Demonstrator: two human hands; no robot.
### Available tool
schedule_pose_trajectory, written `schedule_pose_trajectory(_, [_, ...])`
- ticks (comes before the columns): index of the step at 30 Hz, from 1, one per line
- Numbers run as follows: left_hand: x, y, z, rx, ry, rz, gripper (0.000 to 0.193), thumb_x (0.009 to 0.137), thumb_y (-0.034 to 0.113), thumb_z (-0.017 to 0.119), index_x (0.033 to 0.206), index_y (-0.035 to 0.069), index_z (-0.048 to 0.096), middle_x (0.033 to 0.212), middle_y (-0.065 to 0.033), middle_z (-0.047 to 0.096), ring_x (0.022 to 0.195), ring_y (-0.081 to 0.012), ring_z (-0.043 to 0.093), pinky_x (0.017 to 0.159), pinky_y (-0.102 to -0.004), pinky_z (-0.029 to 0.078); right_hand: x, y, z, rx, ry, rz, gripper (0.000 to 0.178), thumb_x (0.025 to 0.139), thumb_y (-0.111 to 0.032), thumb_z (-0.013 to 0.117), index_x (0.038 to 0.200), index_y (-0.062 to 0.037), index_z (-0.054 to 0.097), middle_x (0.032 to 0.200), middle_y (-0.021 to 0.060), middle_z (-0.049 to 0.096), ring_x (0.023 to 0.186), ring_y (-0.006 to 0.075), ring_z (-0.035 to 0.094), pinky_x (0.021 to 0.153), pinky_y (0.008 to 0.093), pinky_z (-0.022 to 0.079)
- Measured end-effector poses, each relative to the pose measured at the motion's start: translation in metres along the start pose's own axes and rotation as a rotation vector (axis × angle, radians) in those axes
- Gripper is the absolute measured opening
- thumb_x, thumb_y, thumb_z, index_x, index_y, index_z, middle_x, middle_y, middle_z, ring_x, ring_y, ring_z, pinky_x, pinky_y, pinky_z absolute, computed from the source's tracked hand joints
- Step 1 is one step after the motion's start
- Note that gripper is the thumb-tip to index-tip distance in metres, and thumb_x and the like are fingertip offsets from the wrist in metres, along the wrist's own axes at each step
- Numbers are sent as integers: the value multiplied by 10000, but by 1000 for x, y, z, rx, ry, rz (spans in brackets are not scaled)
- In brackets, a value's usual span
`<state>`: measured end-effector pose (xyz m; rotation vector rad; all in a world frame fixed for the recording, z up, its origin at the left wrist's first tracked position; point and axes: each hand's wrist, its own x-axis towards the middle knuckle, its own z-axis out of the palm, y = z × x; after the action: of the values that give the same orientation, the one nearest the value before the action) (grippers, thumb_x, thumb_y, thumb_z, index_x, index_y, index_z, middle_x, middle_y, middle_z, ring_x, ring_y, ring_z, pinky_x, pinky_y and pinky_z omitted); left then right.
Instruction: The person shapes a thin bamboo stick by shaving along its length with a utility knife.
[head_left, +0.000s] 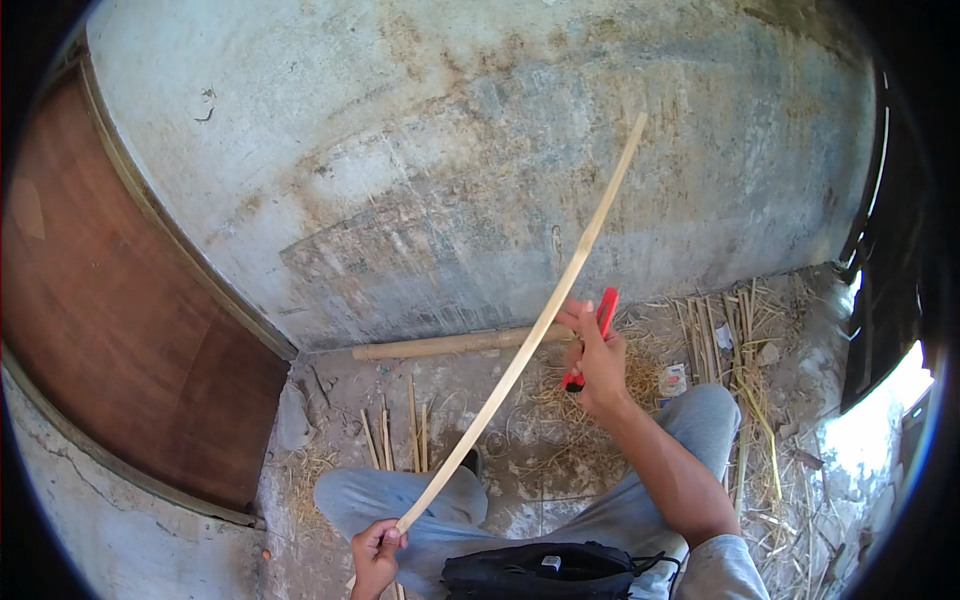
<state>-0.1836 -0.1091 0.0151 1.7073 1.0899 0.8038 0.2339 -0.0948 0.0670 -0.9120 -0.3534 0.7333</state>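
Seen from above, a seated person holds one long, pale wooden strip (520, 362) slantwise across the middle of the view, from seven o'clock up to about one o'clock. The left hand (376, 555), at seven o'clock, has its grip pinched on the strip's near end, probably to steady it while the far end stands free in front of the wall (500, 150). The right hand (603, 365), at four o'clock, has its grip closed around a red tool (607, 306), its fingertips reaching to the strip's middle; whether they touch is unclear. This hold perhaps keeps the tool handy while the fingers guide the strip. By count: one strip, one red tool, one thick pole (450, 346) lying along the wall's foot at eight o'clock, one black pouch (530, 570) on the lap at six, and about four thin sticks (413, 425) near seven. Toward three, more sticks (692, 335) overlap too much to count, with loose straw (575, 440) around five.
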Motion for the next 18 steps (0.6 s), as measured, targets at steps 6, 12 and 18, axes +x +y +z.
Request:
schedule_pose_trajectory(6, [-26, -15, -25, 149, 7, -6, 313, 1004, 315, 590, 1060, 21, 678, 743, 49, 538, 703, -60, 487, 634, -226, 415, 3, 4, -9, -5, 14, 42, 457, 992, -395, 600, 1156, 29, 648, 1035, 121, 718, 434, 31, 381, 402, 220, 314])
schedule_pose_trajectory(12, [-43, -18, -55, 212, -44, -93, 303, 1010, 292, 579, 1063, 5, 659, 779, 41, 546, 715, -65, 480, 634, -236, 412, -3, 13, -5, -53, -10, 5, 278, 906, -228, 740, 990, 33, 696, 659, 5, 614, 430, 21, 404, 386, 237, 305])
schedule_pose_trajectory(18, [-54, -1, -112, 635, -156, 30, 250, 1022, 221, 533, 1127, 18, 636, 935, -98, 670, 859, -215, 635, 758, -327, 497, -27, 42, 1, -193, -94, 161, 224, 848, -183, 794, 889, 12, 691, 705, 19, 647, 491, 30, 431, 421, 241, 314])
